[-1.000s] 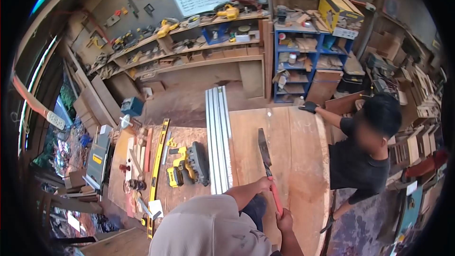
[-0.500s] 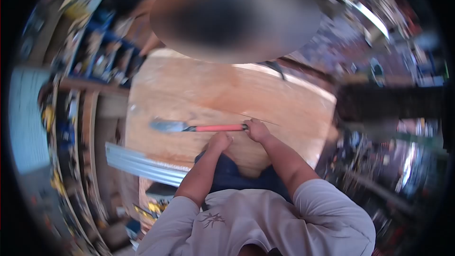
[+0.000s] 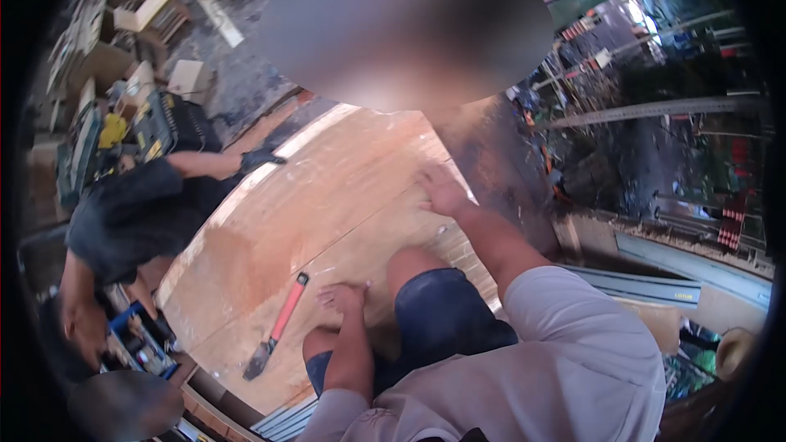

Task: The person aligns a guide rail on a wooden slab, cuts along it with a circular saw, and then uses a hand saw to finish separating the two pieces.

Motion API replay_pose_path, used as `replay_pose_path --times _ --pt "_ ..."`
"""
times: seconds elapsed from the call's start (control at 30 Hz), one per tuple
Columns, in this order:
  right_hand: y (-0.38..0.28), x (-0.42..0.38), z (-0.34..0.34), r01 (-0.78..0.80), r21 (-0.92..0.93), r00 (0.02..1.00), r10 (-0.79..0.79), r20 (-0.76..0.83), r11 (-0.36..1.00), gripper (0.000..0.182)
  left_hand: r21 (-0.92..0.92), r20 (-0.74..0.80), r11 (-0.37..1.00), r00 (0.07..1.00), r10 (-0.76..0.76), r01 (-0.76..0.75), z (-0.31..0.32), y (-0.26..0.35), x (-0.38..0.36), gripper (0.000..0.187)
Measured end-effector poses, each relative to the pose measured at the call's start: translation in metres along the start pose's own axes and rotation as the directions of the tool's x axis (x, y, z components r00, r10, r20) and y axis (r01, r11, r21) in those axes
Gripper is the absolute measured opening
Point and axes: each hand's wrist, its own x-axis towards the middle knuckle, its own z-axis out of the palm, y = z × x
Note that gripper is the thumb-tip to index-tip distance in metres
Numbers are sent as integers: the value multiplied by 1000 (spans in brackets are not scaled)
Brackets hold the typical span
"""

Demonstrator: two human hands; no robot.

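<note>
A large wooden board [image 3: 327, 180] lies beneath both hands, with a thin dark line running across it. My left hand [image 3: 342, 296] rests on the board near my knee, fingers spread and holding nothing. Farther up, near the board's right edge, my right hand [image 3: 442, 188] lies flat with its fingers apart. To the left of my left hand is a tool with a red handle [image 3: 288, 308] and a dark grey head, flat on the board and touched by neither hand.
A co-worker in dark clothes [image 3: 123, 213] leans at the board's left side, one gloved hand [image 3: 260, 160] at its edge. Blue bins [image 3: 143, 344] stand at lower left. Metal channels [image 3: 655, 285] lie at right. Cartons and cases crowd the upper left.
The view has turned a lot. My right hand has let go of the red-handled tool and now lies farther along the board. My left hand has opened. The co-worker now shows at the left.
</note>
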Motion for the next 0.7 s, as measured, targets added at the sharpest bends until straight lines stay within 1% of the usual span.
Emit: replay_pose_path --times 0.07,0.1,0.13,0.17,0.2,0.23,0.27,0.3,0.37,0.43,0.5,0.53,0.57,0.63,0.7 --pt "-3 9 11 188 4 981 -187 -50 982 78 -53 -22 998 999 -40 39 -1 -1 1 152" --pt "-4 13 16 172 15 984 -171 -42 985 78 -41 -24 998 999 -43 42 -3 1 0 152" --pt "-6 14 19 148 -13 988 -148 -34 989 77 -23 -13 999 999 -48 48 1 1 2 152" --pt "-6 13 24 123 -41 992 -124 -28 992 77 -42 -20 999 1000 -19 18 4 0 5 152" --pt "-6 2 37 100 -25 995 -101 -11 995 77 -49 -25 999 1000 16 -17 6 -6 5 152" --pt "-8 -11 52 228 -129 973 -232 -15 965 76 -21 -14 1000 1000 18 -18 7 -14 6 152" --pt "-8 -12 55 362 -247 926 -377 -12 899 74 41 -31 999 999 35 -34 8 -11 8 152" --pt "-9 -14 58 362 -246 927 -375 -8 899 74 102 -48 994 998 51 -46 10 -7 11 152" --pt "-14 -24 60 356 16 934 -356 25 934 71 111 -32 993 998 48 -44 7 2 15 152" --pt "-20 -35 62 348 33 936 -349 39 937 70 138 -9 990 1000 17 -16 8 -18 8 152" --pt "-9 -19 58 353 6 935 -353 18 936 70 98 -47 994 997 60 -55 14 -10 15 152" --pt "-12 -23 59 355 -1 935 -355 28 935 70 119 -46 991 997 62 -56 15 -16 14 152" --pt "-15 -26 59 360 -16 932 -360 35 933 69 96 -51 993 996 67 -62 17 -18 15 153" --pt "-16 -25 57 360 13 933 -360 -2 933 69 61 -67 996 995 74 -70 14 -11 20 153" --pt "-13 -23 59 368 43 930 -368 -17 929 69 159 -51 987 999 16 -8 18 -5 21 153"
